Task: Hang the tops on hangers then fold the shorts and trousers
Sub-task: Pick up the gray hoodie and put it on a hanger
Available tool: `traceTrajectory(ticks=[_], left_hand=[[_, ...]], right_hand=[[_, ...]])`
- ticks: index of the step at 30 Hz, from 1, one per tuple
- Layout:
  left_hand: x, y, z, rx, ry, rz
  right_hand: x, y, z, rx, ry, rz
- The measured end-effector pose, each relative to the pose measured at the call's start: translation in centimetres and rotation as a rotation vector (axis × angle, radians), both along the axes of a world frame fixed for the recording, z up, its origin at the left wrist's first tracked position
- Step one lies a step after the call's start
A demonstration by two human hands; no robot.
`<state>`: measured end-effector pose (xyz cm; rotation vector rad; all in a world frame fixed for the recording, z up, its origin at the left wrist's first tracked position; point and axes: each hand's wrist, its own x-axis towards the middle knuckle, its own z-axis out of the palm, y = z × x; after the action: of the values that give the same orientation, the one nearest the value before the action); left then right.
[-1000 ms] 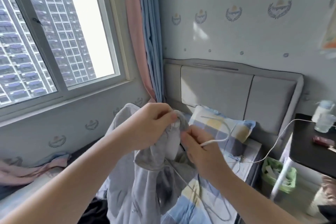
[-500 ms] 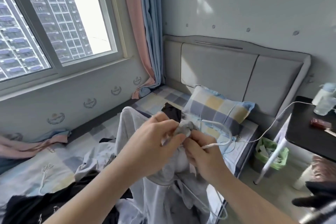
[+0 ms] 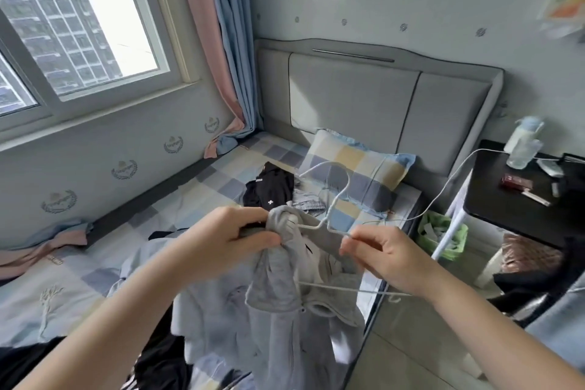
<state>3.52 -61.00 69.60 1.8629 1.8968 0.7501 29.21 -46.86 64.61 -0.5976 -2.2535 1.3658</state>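
From where I stand, a pink cloth point(image 3: 41, 247) lies crumpled at the nine o'clock edge of the bed point(image 3: 47, 294), under the window. Toward the middle, the person's left hand point(image 3: 234, 237) has its fingers curled tight round the bunched neck of a grey top point(image 3: 275, 288), which hangs down over the bed toward six o'clock. A white wire hanger point(image 3: 329, 209) pokes out of that neck, its hook rising toward twelve o'clock. The right hand point(image 3: 383, 253), at three o'clock of the left, pinches the hanger's shoulder wire between thumb and fingers. Beyond the hands, at twelve o'clock, a black garment point(image 3: 272, 190) lies beside a checked pillow point(image 3: 357, 174). Further right, on the floor beside the bed, a green basket point(image 3: 443, 237) holds pale scraps, too small to name. At three o'clock, a black tabletop point(image 3: 512, 199) carries a clear bottle point(image 3: 522, 142), contents unclear, and a small red box point(image 3: 516, 182).
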Motion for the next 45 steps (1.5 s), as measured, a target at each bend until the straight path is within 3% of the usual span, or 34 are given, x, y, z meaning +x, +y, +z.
traceTrajectory(ticks=[3,7,14,20,25,27,30,32,37,41,45], left_hand=[[0.0,-0.5,-0.3,-0.062,-0.005,-0.096],[1.4,-0.4,-1.5,0.122,0.173,-0.087],[4.4,0.4,-0.7,0.299,0.151,-0.093],[3.7,0.4,-1.5,0.272,0.106,-0.066],[3.3,-0.7,-2.8,0.397,-0.006,0.161],[3.5,-1.4,-3.1,0.451,-0.09,0.244],[3.8,-1.7,-3.7,0.489,-0.209,0.332],[4.2,-1.6,-3.9,0.497,-0.249,0.347],[3.9,-1.5,-4.3,0.466,-0.3,0.389],[3.3,-1.7,-5.0,0.452,-0.2,0.481],[3.3,-2.4,-5.8,0.392,-0.137,0.465]], right_hand=[[1.2,-0.1,-0.7,0.011,-0.027,-0.053],[1.5,-0.8,-0.6,0.032,0.016,-0.057],[-0.2,-1.7,0.2,0.125,0.07,-0.045],[-0.8,-1.7,0.5,0.174,0.064,-0.077],[0.5,-1.6,0.0,0.603,0.26,-0.402],[1.4,-2.6,-1.9,0.579,0.305,-0.428],[0.2,-4.5,-4.4,0.241,0.061,-0.161],[-1.5,-4.8,-5.9,0.153,-0.07,-0.006],[-3.6,-5.0,-7.5,0.326,-0.022,0.002],[-2.7,-6.1,-8.7,0.297,-0.009,-0.025],[-1.4,-4.3,-9.2,0.334,-0.369,0.044]])
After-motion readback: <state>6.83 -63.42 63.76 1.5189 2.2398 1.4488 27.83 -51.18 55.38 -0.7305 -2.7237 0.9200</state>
